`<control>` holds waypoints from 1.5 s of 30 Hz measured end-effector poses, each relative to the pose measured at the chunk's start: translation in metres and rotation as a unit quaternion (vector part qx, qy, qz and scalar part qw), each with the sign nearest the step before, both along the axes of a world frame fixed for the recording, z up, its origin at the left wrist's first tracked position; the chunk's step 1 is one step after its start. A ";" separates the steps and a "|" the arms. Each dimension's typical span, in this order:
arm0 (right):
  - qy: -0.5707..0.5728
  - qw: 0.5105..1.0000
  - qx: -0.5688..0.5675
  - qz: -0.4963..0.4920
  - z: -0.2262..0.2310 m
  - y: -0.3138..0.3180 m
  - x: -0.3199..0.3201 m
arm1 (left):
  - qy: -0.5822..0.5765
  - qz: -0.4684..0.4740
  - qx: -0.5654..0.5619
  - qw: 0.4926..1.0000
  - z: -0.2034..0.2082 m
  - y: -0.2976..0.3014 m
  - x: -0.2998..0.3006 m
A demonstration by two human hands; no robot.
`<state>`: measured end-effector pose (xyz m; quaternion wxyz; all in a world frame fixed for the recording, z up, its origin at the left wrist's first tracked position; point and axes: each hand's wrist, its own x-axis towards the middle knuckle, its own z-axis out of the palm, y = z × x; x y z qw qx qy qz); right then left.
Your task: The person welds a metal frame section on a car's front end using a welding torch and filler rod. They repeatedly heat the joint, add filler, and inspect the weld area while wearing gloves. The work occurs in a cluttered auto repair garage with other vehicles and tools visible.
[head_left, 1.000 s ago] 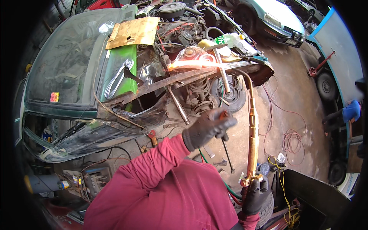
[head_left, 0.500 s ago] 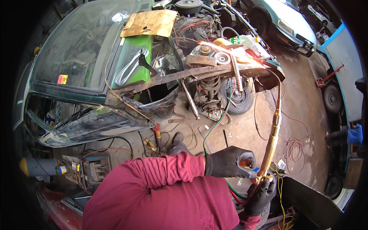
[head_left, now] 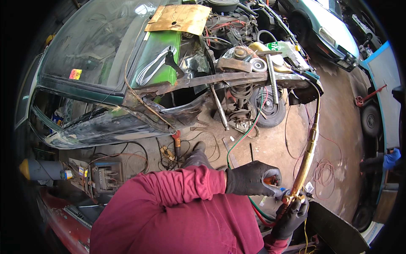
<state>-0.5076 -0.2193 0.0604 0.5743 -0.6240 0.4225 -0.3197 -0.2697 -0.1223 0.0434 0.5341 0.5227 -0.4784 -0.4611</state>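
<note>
A brass-coloured gas torch [head_left: 303, 167] stands nearly upright, its thin bent tip reaching up beside the car's cut front edge. Low on the torch, around the valve end, my right hand [head_left: 291, 218] is closed in a black glove. My left hand [head_left: 253, 179], also black-gloved, is curled around a small orange-brown object [head_left: 270, 180] whose kind I cannot make out. The left fingertips reach the torch near its valve knobs [head_left: 294, 198]. Red and green hoses [head_left: 259, 211] run below the hands. No flame shows at the tip.
Ahead is a dismantled green car [head_left: 169, 112] with an exposed wheel spring [head_left: 240, 101]. A loose wheel [head_left: 266, 108], cables and a coiled red hose [head_left: 325, 178] lie on the floor. A gas cylinder [head_left: 44, 169] lies left; another car [head_left: 325, 29] stands far right.
The bright flame at the torch tip has gone out. My view has shifted slightly, so the car appears further right and higher. Both hands keep their hold near the valves.
</note>
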 end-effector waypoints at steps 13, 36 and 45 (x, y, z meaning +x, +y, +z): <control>0.058 0.993 -0.079 0.065 0.029 0.008 0.061 | -0.031 0.142 -0.069 0.987 0.016 0.043 0.067; 0.455 0.728 -0.426 0.286 0.160 0.071 0.320 | 0.041 0.280 -0.143 0.948 -0.019 0.100 0.242; 0.502 0.656 -0.467 0.315 0.206 0.081 0.376 | 0.038 0.282 -0.157 0.946 -0.021 0.099 0.273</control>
